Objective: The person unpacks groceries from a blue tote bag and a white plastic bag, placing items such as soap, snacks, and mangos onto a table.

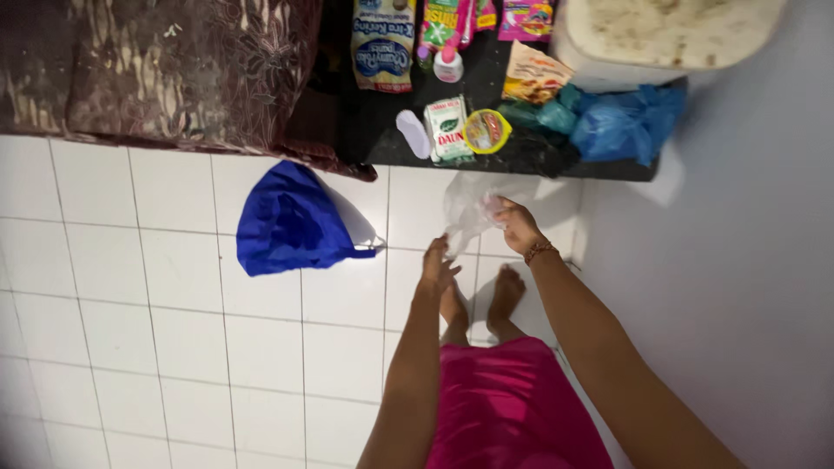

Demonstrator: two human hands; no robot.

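Observation:
I look down at a white tiled floor [174, 330]. A clear thin plastic bag [465, 204] hangs between my two hands. My right hand [519, 226], with a bracelet at the wrist, grips the bag's upper edge. My left hand [439, 265] pinches the lower edge of the same bag. My bare feet [486, 304] stand on the tiles just below the hands, above a pink garment [512, 404].
A blue bag [291, 221] lies crumpled on the tiles to the left. A dark low shelf [382, 130] holds packets, a bottle, a small round tub [486, 130] and blue-green bags [621, 122]. A patterned brown cloth [165, 69] covers something at top left. A white wall [738, 260] runs along the right.

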